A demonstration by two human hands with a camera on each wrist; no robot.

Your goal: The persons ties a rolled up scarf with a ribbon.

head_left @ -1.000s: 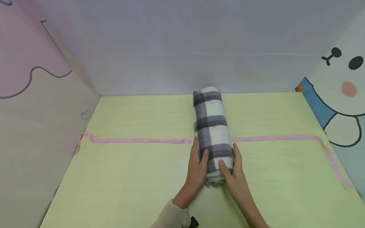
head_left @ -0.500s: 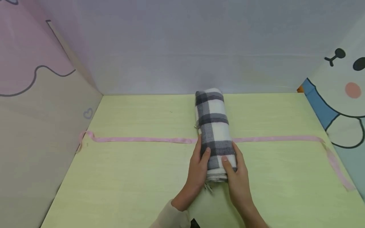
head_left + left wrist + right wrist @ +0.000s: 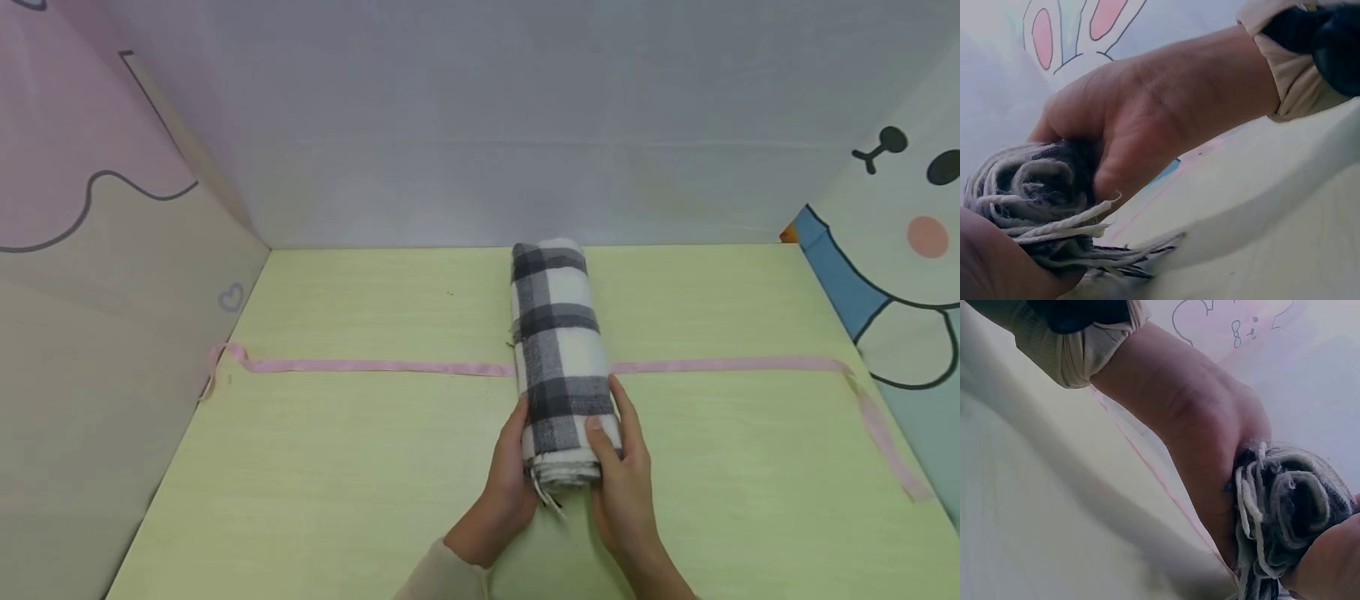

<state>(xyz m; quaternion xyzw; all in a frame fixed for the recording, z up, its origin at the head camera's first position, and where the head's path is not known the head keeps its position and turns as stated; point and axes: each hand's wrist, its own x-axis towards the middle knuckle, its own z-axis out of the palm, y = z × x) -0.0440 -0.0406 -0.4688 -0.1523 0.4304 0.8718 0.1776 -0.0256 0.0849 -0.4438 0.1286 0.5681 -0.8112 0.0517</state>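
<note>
A rolled-up scarf in black, grey and white check lies lengthwise across a pink ribbon in the head view. My left hand holds its near end from the left, thumb out of sight there. On the opposite side my right hand grips the same end, its thumb over the top. Spiral layers show at the scarf's end in the left wrist view, with a fringe hanging loose. The right wrist view has the coiled end between both hands. Fingers under the roll are hidden.
The pale green table reaches a plain back wall. Across it runs the pink ribbon, with its right end bent towards the front and its left end curled at the table's edge. Cartoon-printed side panels flank the table.
My left hand has slid down towards the near end, and its thumb has left the scarf's top. The roll has come slightly nearer to me. My right hand keeps its grip.
</note>
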